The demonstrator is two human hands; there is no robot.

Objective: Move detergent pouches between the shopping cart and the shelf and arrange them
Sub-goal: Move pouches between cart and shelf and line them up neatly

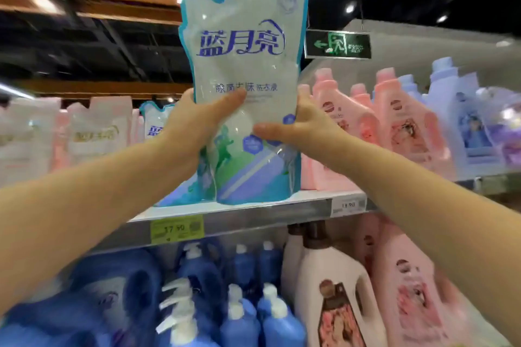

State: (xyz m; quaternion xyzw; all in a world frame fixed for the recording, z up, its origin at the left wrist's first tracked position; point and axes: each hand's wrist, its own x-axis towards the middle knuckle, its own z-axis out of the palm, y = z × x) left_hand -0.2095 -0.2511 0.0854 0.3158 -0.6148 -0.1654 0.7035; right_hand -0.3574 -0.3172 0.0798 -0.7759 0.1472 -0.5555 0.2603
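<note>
- Supermkt laundry aisle, dark ceiling; green exit sign [338, 44] hangs up & right of the fingers [231, 98].
- Blue-white detergent pouch [245, 51] is upright, held at mid-height by both hands. Its base is down at the front edge of the shelf [253, 207], below the fingers; touching or just clear, can't tell.
- On the left hand [194, 121], thumb lies across the pouch front, other fingers hidden behind it. On the right hand [304, 124], thumb on the front, fingers curled round the right edge. Both clamped on the pouch.
- Nearby: 2nd matching pouch [153, 121] just left of & behind the left fingers; white pouches [98, 127] further left; pink bottles [394, 121] right of the right fingers; blue bottles [239, 304] one level below.
- Handling, my guess: liquid-filled, so fairly heavy, soft, floppy up top; glossy film, prob. slippery.
- Best hold: both sides at the belly, or one hand under the base. A top corner would likely just fold.
</note>
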